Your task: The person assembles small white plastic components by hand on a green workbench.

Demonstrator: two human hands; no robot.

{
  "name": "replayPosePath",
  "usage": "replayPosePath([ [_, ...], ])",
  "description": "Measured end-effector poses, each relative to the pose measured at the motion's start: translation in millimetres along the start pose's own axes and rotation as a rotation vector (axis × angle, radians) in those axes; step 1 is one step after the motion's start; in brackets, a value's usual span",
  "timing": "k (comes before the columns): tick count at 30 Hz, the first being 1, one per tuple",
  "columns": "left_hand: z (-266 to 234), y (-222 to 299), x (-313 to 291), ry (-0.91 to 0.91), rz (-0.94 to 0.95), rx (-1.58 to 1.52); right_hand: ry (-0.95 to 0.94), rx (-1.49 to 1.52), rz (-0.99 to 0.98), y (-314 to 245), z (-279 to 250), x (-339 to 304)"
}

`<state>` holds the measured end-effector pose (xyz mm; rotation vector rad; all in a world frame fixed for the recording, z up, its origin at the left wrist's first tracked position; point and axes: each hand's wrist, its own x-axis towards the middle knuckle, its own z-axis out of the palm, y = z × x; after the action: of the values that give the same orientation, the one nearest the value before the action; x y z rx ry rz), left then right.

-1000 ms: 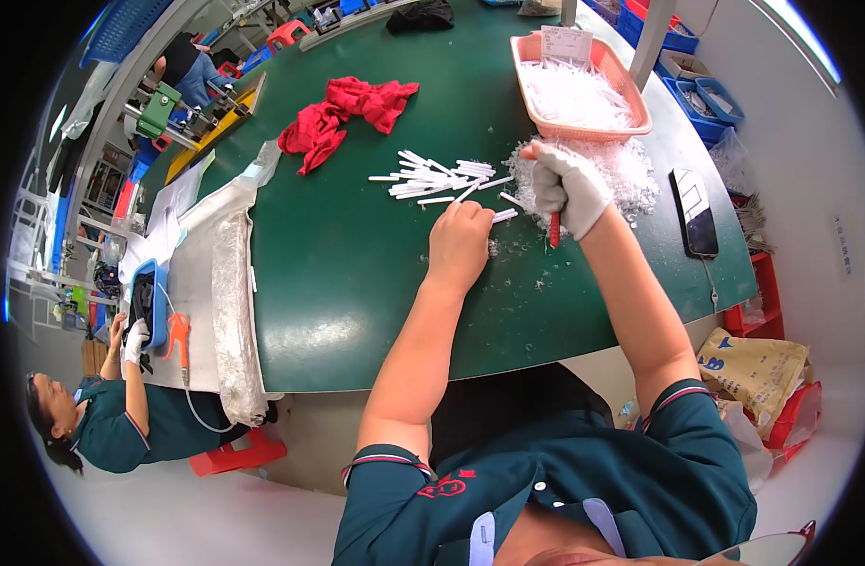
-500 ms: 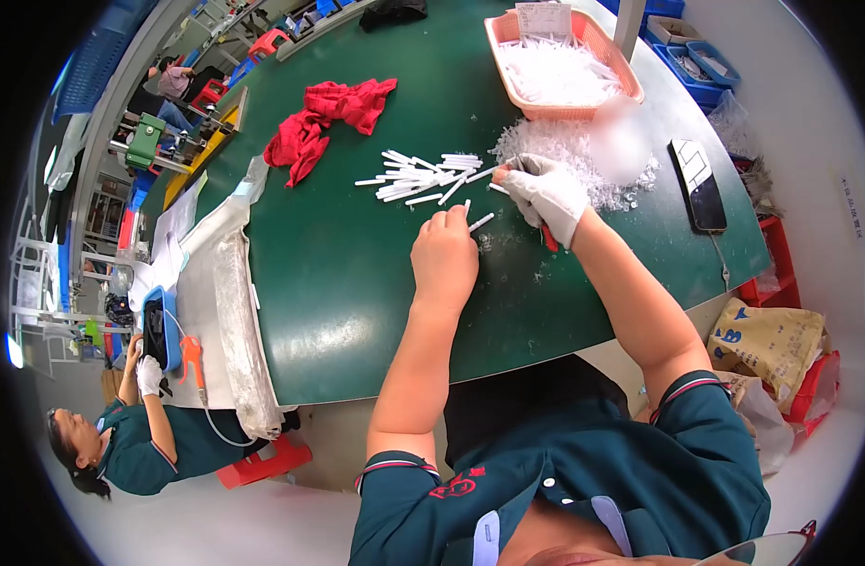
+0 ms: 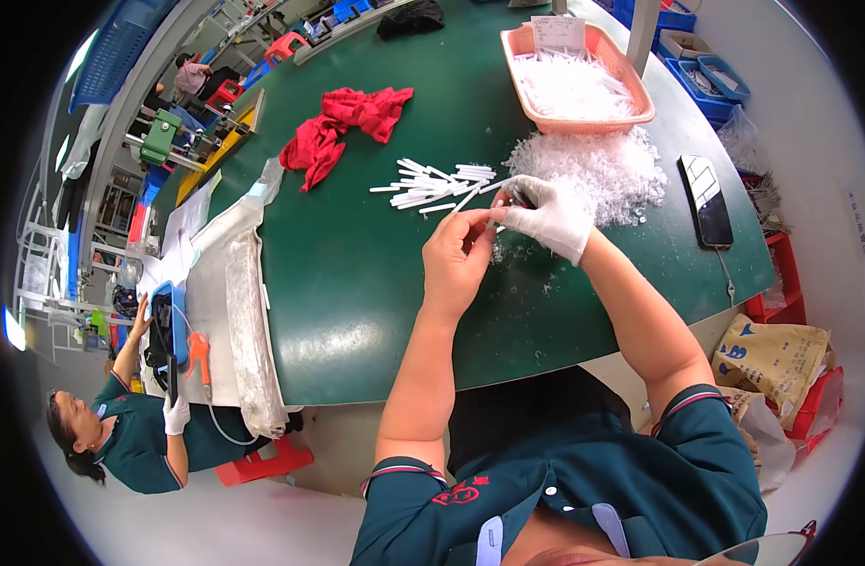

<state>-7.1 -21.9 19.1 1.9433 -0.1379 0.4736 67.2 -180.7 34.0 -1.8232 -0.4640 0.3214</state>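
Both my hands meet above the green table, just in front of a loose pile of short white plastic tubes point(image 3: 442, 186). My bare left hand point(image 3: 457, 257) is closed in a pinch, and the end of a small white tube shows at its fingertips. Against it sits my right hand point(image 3: 555, 219), in a white glove with bare fingertips, its fingers curled closed. What lies inside the right hand is hidden. Small clear plastic scraps point(image 3: 607, 170) are heaped beyond the right hand, and a few crumbs lie beneath the fingers.
A pink basket point(image 3: 583, 124) full of white tubes stands behind the scraps. To the right lies a phone point(image 3: 706, 203). Red cloth point(image 3: 343, 132) is crumpled at the back left. At the left, a co-worker point(image 3: 130, 434) handles things by a blue tray point(image 3: 177, 325).
My left hand has turned and come up to my right hand, where they now touch. A red piece under my right palm is hidden now. The co-worker's hands have moved apart.
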Motion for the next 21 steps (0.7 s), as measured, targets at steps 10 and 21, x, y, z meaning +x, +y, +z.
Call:
replayPosePath([
  [10, -9, -7, 1, 0.18, -0.024, -0.002, 0.167, 0.53, 0.173, 7, -22, 8],
  [21, 1, -1, 3, 0.197, 0.318, 0.296, -0.174, 0.958, 0.31, 8, -8, 3],
])
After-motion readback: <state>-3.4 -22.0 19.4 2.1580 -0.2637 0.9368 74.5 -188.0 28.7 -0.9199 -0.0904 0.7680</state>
